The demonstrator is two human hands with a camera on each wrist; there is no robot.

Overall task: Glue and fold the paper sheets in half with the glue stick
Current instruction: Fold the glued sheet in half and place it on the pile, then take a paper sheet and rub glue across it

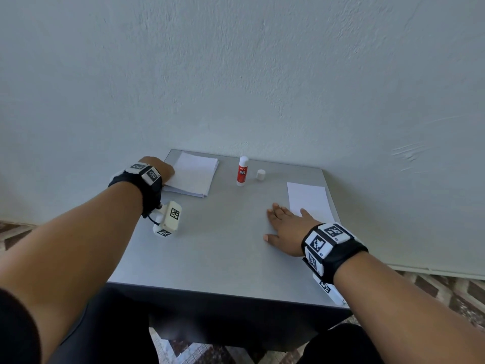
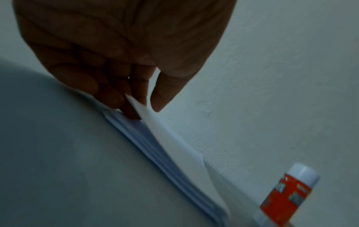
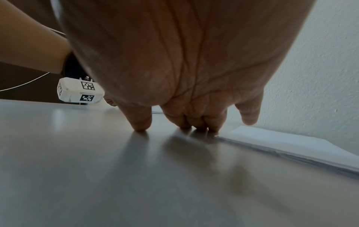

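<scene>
Paper stack (image 1: 193, 173) lay at the far left of the grey worktop (image 1: 223, 232). Left hand (image 1: 162, 169) at its near left corner, fingers (image 2: 116, 95) and thumb pinching the top sheet (image 2: 174, 145), corner lifted off the stack. Glue stick (image 1: 242, 170) stood upright, uncapped, far centre; its cap (image 1: 261, 174) just right of it. Right hand (image 1: 284, 228) spread flat, fingertips (image 3: 141, 126) on the worktop, beside a single sheet (image 1: 309, 199) at the right.
</scene>
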